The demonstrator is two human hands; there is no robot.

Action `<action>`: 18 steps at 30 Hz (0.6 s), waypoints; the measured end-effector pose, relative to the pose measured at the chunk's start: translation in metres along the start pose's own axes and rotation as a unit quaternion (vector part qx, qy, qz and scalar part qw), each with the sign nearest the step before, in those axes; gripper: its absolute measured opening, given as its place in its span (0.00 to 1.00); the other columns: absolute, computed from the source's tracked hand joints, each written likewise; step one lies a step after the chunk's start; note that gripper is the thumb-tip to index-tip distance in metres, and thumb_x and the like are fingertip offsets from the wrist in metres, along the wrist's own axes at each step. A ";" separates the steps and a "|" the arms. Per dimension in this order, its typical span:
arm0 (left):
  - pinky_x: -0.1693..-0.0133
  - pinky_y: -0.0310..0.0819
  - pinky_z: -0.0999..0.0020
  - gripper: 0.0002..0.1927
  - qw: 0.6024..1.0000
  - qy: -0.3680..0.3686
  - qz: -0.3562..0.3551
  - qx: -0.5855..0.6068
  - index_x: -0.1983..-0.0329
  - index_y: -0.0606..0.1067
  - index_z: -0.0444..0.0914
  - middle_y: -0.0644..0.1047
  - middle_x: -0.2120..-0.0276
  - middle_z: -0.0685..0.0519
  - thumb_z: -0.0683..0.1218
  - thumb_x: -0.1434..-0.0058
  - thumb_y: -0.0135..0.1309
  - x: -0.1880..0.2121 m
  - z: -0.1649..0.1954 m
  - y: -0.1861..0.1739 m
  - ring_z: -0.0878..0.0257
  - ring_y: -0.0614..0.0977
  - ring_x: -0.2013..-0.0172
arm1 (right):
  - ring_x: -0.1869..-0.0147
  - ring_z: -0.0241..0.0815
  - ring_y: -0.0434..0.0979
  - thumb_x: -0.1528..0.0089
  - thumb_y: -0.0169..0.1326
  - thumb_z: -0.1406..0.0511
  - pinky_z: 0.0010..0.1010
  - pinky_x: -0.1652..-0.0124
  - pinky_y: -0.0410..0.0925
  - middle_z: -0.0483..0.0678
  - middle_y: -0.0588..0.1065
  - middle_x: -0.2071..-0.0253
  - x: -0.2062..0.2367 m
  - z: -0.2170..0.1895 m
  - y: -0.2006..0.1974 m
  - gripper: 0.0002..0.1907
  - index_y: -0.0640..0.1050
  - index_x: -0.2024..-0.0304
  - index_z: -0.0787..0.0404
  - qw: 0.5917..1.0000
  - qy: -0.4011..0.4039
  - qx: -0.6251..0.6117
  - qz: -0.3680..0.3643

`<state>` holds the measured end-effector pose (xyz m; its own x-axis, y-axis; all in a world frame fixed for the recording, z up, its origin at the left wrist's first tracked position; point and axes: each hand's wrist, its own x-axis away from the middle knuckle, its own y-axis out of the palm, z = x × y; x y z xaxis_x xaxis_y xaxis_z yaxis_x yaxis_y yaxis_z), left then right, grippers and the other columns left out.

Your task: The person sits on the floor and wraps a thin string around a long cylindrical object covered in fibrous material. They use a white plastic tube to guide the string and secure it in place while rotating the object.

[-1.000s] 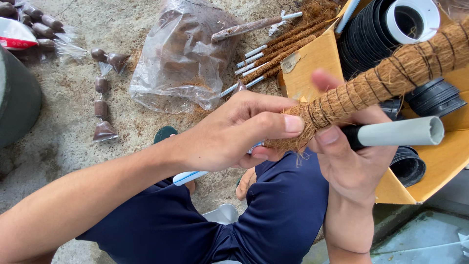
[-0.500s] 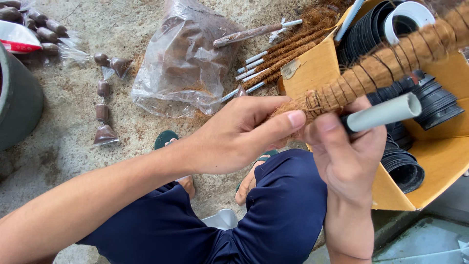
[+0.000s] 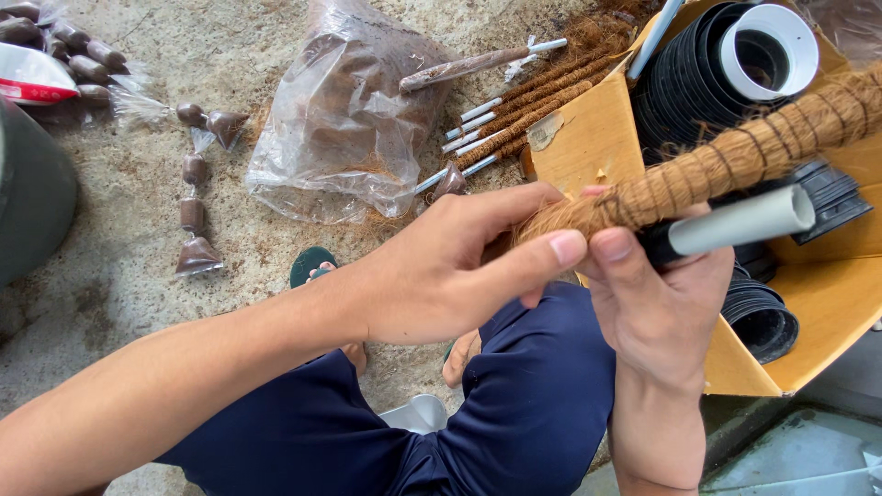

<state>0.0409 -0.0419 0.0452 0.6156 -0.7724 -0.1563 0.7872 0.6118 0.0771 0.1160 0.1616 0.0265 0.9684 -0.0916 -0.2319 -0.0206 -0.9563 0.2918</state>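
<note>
A brown coir-wrapped pole runs from the middle up to the right edge. My left hand pinches the loose fibre at its lower end between thumb and fingers. My right hand grips that same end from below, together with a grey-white plastic tube that juts out to the right. Both hands hover above my lap in dark blue trousers.
An open yellow cardboard box at the right holds stacks of black plastic pots and a white ring. More coir poles lie on the concrete floor beside a clear bag of fibre. Small brown packets lie at left.
The pole and tube have lifted and tilted slightly higher. My left hand's fingers have slid along the frayed end, and my right thumb has moved up beside it.
</note>
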 end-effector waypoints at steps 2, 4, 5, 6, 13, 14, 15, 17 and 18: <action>0.76 0.60 0.74 0.20 0.999 0.011 0.013 -0.040 0.49 0.76 0.36 0.66 0.79 0.61 0.55 0.24 0.41 0.001 -0.002 0.002 0.75 0.65 0.76 | 0.53 0.42 0.80 0.27 0.61 0.68 0.33 0.51 0.76 0.56 0.76 0.53 0.002 0.001 0.000 0.17 0.72 0.42 0.75 1.000 0.008 0.003 0.020; 0.76 0.58 0.74 0.19 1.000 0.004 0.019 0.016 0.43 0.74 0.37 0.64 0.78 0.62 0.53 0.25 0.42 0.000 -0.004 0.004 0.74 0.63 0.76 | 0.53 0.42 0.79 0.27 0.59 0.67 0.32 0.50 0.75 0.55 0.76 0.53 0.002 0.002 0.000 0.18 0.71 0.40 0.73 0.999 0.024 -0.010 0.023; 0.75 0.57 0.74 0.19 0.999 0.002 0.022 0.041 0.40 0.73 0.37 0.63 0.78 0.62 0.53 0.25 0.42 0.000 -0.005 0.004 0.74 0.62 0.75 | 0.53 0.41 0.79 0.27 0.57 0.65 0.32 0.50 0.75 0.54 0.76 0.54 0.001 0.003 0.000 0.18 0.71 0.39 0.71 0.999 0.032 -0.021 0.020; 0.73 0.59 0.74 0.19 0.998 0.022 0.014 0.049 0.42 0.74 0.36 0.66 0.74 0.63 0.53 0.23 0.41 -0.001 -0.006 0.003 0.74 0.63 0.73 | 0.55 0.39 0.76 0.25 0.56 0.66 0.32 0.52 0.72 0.53 0.75 0.56 0.001 0.003 -0.001 0.15 0.70 0.42 0.71 0.999 0.022 -0.043 0.004; 0.76 0.56 0.74 0.19 0.986 -0.030 0.009 0.167 0.53 0.75 0.33 0.66 0.76 0.62 0.52 0.22 0.40 -0.002 -0.010 0.002 0.74 0.63 0.76 | 0.63 0.34 0.66 0.23 0.56 0.67 0.30 0.56 0.64 0.47 0.69 0.66 0.005 -0.002 -0.007 0.12 0.68 0.53 0.68 0.996 0.018 -0.092 -0.015; 0.78 0.55 0.74 0.19 0.984 -0.051 0.002 0.173 0.54 0.75 0.33 0.66 0.77 0.62 0.52 0.23 0.40 -0.001 -0.009 0.002 0.74 0.63 0.78 | 0.64 0.34 0.66 0.24 0.57 0.68 0.30 0.57 0.65 0.47 0.69 0.67 0.007 -0.003 -0.007 0.12 0.68 0.53 0.68 0.992 0.017 -0.121 -0.015; 0.79 0.54 0.74 0.19 0.978 -0.063 -0.006 0.197 0.54 0.75 0.33 0.65 0.78 0.62 0.52 0.23 0.40 0.000 -0.009 0.002 0.74 0.62 0.79 | 0.65 0.34 0.67 0.24 0.57 0.69 0.29 0.58 0.66 0.46 0.69 0.67 0.008 -0.004 -0.006 0.12 0.68 0.54 0.69 0.988 0.017 -0.150 -0.015; 0.80 0.51 0.73 0.19 0.966 -0.089 -0.024 0.243 0.55 0.75 0.33 0.62 0.79 0.62 0.52 0.24 0.41 0.001 -0.006 0.003 0.74 0.59 0.81 | 0.66 0.33 0.68 0.26 0.58 0.71 0.26 0.61 0.66 0.48 0.70 0.66 0.010 -0.004 -0.003 0.12 0.67 0.54 0.70 0.985 -0.001 -0.173 -0.004; 0.80 0.50 0.73 0.20 0.967 -0.085 -0.038 0.236 0.55 0.75 0.32 0.62 0.79 0.62 0.53 0.24 0.41 0.001 -0.005 0.003 0.74 0.59 0.81 | 0.66 0.33 0.69 0.26 0.59 0.72 0.24 0.63 0.66 0.49 0.70 0.65 0.010 -0.004 -0.002 0.12 0.67 0.53 0.71 0.985 -0.010 -0.171 0.005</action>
<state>0.0437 -0.0406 0.0407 0.5213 -0.8532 -0.0172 0.7335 0.4377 0.5199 0.1271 0.1635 0.0278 0.9634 -0.1088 -0.2448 0.0585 -0.8065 0.5884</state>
